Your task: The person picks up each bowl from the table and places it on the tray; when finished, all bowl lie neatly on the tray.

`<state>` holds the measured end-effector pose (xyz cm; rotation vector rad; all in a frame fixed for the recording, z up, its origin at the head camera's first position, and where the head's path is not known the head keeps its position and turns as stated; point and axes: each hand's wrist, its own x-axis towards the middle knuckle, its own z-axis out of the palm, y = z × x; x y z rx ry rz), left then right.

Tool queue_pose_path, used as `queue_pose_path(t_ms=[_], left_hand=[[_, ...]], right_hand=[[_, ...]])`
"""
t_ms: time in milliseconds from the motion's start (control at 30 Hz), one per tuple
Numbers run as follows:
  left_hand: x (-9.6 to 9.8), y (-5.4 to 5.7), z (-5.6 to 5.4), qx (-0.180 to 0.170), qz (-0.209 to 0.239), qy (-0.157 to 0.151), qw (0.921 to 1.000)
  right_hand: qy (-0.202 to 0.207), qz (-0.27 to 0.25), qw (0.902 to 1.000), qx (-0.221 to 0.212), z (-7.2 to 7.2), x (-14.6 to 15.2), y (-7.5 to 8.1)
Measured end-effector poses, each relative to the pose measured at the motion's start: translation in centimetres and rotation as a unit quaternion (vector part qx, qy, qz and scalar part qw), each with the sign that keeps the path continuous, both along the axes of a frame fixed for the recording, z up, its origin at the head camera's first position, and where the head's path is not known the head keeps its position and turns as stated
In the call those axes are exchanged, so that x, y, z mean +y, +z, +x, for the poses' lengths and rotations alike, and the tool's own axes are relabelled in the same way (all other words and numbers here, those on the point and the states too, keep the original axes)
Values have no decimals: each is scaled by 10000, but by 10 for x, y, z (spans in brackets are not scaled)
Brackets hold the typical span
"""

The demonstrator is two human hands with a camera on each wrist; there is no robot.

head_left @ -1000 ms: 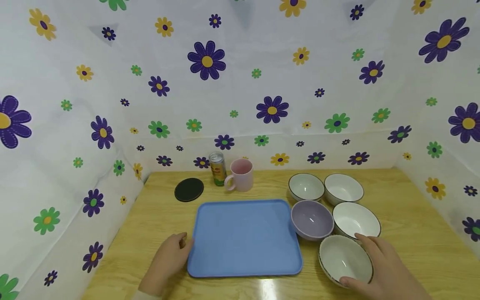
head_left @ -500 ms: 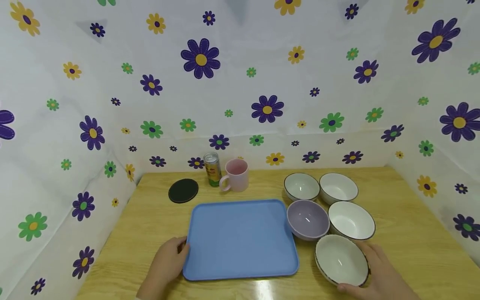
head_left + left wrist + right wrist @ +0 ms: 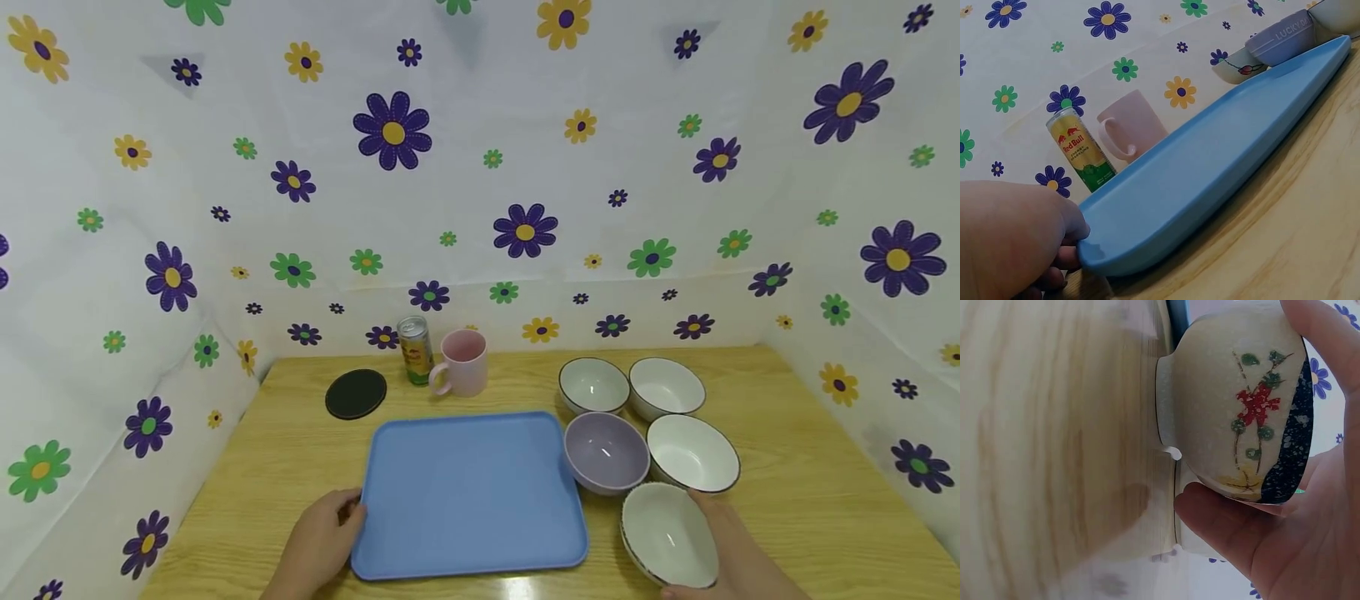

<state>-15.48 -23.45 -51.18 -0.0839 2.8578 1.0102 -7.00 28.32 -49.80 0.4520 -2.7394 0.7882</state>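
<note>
My left hand (image 3: pixel 318 533) holds the left edge of a blue rectangular tray (image 3: pixel 468 492) lying on the table. In the left wrist view, its thumb and fingers (image 3: pixel 1072 228) meet at the tray's rim; the fingers' lower parts are dim. My right hand (image 3: pixel 738 554) grips a cream bowl (image 3: pixel 667 533) with a speckled dark rim, to the right of the tray. The right wrist view shows thumb and fingers spread round that bowl's side, which bears a painted red flower (image 3: pixel 1257 405). The bowl's foot (image 3: pixel 1165 403) is at the table surface; whether it touches is hard to tell.
A purple bowl (image 3: pixel 606 454) sits against the tray's right edge. White bowls stand behind, including a near one (image 3: pixel 693 454) and a far one (image 3: pixel 666 389). At the back are a pink mug (image 3: pixel 465 362), a Red Bull can (image 3: pixel 416 350) and a black coaster (image 3: pixel 356 393).
My right hand has come closer round the cream bowl, its thumb moving from over the rim to the near side. My left hand has taken hold of the tray's edge. The head view has shifted slightly.
</note>
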Motion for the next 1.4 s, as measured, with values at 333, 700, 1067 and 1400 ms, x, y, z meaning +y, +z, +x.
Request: queue_pose_path(t_ms=[333, 700, 1067, 1400], left_hand=[[0, -3, -1, 106, -40, 23, 9999], [2, 1, -6, 356, 48, -35, 9993], [0, -1, -1, 157, 195, -27, 9997], [-5, -6, 2, 176, 255, 24, 9995]], right_hand=[[-230, -43, 9976, -653, 0, -3, 3], [-592, -149, 9902, -1259, 0, -8, 10], [-458, -21, 9968, -648, 1, -7, 4], [-249, -224, 9985, -443, 1, -9, 0]])
